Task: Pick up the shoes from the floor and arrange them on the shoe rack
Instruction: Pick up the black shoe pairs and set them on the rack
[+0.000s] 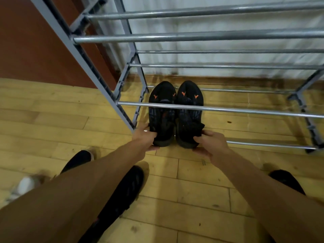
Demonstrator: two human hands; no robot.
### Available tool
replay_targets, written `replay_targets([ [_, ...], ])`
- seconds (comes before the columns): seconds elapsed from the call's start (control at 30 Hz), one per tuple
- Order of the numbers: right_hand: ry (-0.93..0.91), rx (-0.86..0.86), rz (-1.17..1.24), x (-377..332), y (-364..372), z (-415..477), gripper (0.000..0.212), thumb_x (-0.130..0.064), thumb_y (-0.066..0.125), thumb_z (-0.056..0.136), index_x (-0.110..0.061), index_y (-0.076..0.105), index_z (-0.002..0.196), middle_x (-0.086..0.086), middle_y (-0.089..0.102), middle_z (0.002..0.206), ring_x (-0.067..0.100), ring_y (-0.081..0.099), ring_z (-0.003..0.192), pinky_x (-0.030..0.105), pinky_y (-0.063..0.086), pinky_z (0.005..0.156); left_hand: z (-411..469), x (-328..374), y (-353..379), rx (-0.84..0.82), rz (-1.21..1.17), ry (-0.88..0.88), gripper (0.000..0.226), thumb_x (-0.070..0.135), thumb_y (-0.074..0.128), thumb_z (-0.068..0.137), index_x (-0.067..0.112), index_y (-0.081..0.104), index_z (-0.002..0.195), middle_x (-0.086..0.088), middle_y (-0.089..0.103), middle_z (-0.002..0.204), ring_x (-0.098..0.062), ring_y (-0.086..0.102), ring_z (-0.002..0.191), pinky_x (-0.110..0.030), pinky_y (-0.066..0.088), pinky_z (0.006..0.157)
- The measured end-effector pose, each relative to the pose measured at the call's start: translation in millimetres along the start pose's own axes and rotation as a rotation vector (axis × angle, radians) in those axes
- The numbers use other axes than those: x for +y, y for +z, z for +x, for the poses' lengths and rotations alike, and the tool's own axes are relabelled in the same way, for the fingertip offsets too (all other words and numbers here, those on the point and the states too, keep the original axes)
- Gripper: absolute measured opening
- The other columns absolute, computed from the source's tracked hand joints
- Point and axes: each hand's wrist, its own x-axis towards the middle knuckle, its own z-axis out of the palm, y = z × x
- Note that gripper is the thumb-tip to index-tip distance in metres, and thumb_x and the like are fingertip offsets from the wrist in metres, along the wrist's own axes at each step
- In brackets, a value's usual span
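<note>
Two black shoes with orange marks lie side by side on the lowest bars of the grey metal shoe rack [175, 36], toes pointing at the wall. My left hand [146, 136] grips the heel of the left black shoe [162, 109]. My right hand [211, 142] grips the heel of the right black shoe [189, 106]. A rack bar crosses over both shoes. Several more shoes lie on the wooden floor near me: a black one [78, 159], another black one [122, 193], a white one [22, 187] and a dark one [287, 180].
The rack has several tiers of bare metal bars above the shoes. A white curtain or wall [228, 72] stands behind it and a brown door or panel [35, 41] rises at the left. The rack's right leg [310, 127] stands on the floor.
</note>
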Motion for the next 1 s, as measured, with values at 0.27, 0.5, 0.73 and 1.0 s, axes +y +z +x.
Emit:
replay_targets([
  [0.27,-0.017,-0.071,0.014,4.0,17.6,-5.2,0.041,-0.004,0.063,0.089,-0.007,0.057,0.129,0.006,0.066,0.107,0.026,0.067,0.103,0.04,0.057,0.089,4.6,9.1,-9.0,0.163,-0.028,0.09,0.04,0.003,0.046,0.096,0.013,0.05,0.135,-0.006,0.055,0.122,-0.034,0.059,0.114,-0.043,0.055,0.088],
  [0.5,-0.103,-0.077,-0.318,3.9,12.8,-23.3,0.039,-0.011,0.059,0.091,-0.017,0.056,0.129,0.006,0.062,0.105,0.023,0.06,0.1,0.044,0.05,0.098,-11.9,1.7,-0.8,0.244,0.044,-0.07,0.046,0.02,0.05,0.091,0.01,0.043,0.135,-0.011,0.051,0.125,-0.034,0.057,0.107,-0.049,0.055,0.086],
  [0.73,-0.202,-0.217,-0.856,-28.2,-25.4,-90.3,0.029,-0.014,0.052,0.093,-0.001,0.063,0.117,0.015,0.064,0.113,0.027,0.06,0.099,0.043,0.051,0.095,-78.7,16.1,-39.0,-0.15,0.786,-0.124,0.037,0.02,0.049,0.092,0.001,0.048,0.124,-0.015,0.055,0.124,-0.031,0.058,0.103,-0.041,0.049,0.081],
  [1.0,-0.17,-0.197,-1.596,-106.0,-142.2,-212.5,0.037,-0.023,0.052,0.096,-0.015,0.055,0.132,0.006,0.055,0.135,0.028,0.055,0.12,0.039,0.046,0.1,-217.5,82.7,36.2,-0.582,0.894,0.308,0.026,0.018,0.046,0.095,0.005,0.056,0.116,-0.003,0.06,0.088,-0.016,0.061,0.07,-0.022,0.047,0.055],
])
